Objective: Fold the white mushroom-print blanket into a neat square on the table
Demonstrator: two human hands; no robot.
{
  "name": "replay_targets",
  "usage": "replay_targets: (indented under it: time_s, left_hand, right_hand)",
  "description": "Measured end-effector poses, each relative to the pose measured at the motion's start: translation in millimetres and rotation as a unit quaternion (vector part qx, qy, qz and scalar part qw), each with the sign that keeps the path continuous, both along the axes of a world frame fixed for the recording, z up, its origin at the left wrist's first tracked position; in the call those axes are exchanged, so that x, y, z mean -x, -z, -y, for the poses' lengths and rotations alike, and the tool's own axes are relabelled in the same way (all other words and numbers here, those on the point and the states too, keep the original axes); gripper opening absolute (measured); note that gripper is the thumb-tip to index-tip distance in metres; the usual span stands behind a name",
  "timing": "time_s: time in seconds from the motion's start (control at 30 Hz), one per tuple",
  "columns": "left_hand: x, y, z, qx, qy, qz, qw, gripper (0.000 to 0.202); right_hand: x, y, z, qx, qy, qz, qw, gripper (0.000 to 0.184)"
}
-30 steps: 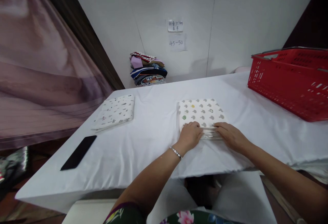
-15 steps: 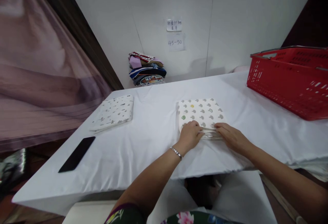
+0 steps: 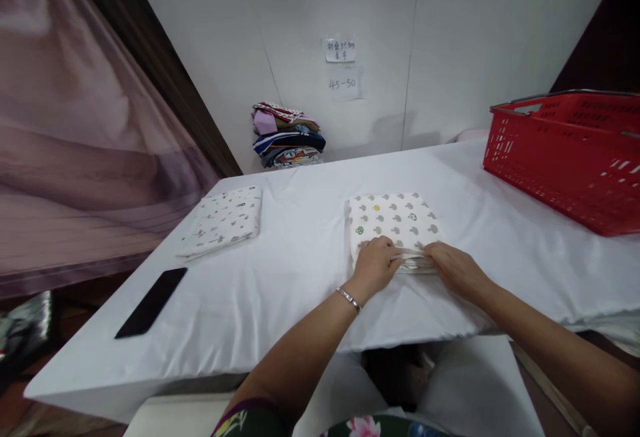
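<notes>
A folded white cloth [image 3: 395, 218] with grey, yellow and green mushroom-like prints lies flat on the white-covered table in front of me. My left hand [image 3: 376, 264] pinches the near edge of its upper layers, left of the middle. On the right part of that same edge, my right hand [image 3: 456, 269] is closed with its fingertips on the fabric. Between the hands, several stacked layers show at the fold. Some fingertips are hidden by the hands and the cloth.
Another folded white printed cloth [image 3: 225, 220] lies to the left, with a flat black object [image 3: 151, 302] nearer me. A red basket [image 3: 565, 164] stands at the right. Against the wall is a pile of folded fabrics [image 3: 287, 136]; paper signs [image 3: 345, 82] hang above.
Both hands have shifted very slightly to the right along the cloth's near edge and still grip it. The cloth is otherwise much the same.
</notes>
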State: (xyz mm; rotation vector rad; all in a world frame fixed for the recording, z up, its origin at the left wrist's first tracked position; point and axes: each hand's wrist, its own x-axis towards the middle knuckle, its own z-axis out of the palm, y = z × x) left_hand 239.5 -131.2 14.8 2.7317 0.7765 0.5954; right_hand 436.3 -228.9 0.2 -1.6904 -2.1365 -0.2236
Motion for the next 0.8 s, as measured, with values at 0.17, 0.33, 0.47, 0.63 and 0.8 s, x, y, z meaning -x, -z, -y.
replay_targets:
  time_s: [0.17, 0.33, 0.47, 0.63, 0.8]
  left_hand:
    - [-3.8, -2.8, 2.8, -0.03, 0.009, -0.018, 0.999, 0.017]
    - [0.6, 4.3, 2.5, -0.116, 0.049, -0.041, 0.991, 0.02]
    - [3.3, 9.2, -0.1, -0.15, 0.064, -0.09, 0.983, 0.017]
    - [2.5, 9.4, -1.0, -0.163, 0.072, -0.099, 0.979, 0.018]
    - [9.1, 9.1, 0.4, -0.14, 0.05, -0.075, 0.986, 0.017]
  right_hand:
    - [-2.1, 2.9, -0.3, -0.007, -0.003, 0.002, 1.0, 0.028]
    - [-2.8, 10.4, 0.3, -0.032, -0.011, 0.041, 0.999, 0.025]
    - [-1.9, 12.9, 0.6, -0.063, -0.013, 0.062, 0.996, 0.023]
    - [-0.8, 7.7, 1.4, -0.083, -0.041, 0.066, 0.994, 0.028]
    - [0.5, 6.6, 4.1, -0.074, -0.05, 0.056, 0.994, 0.031]
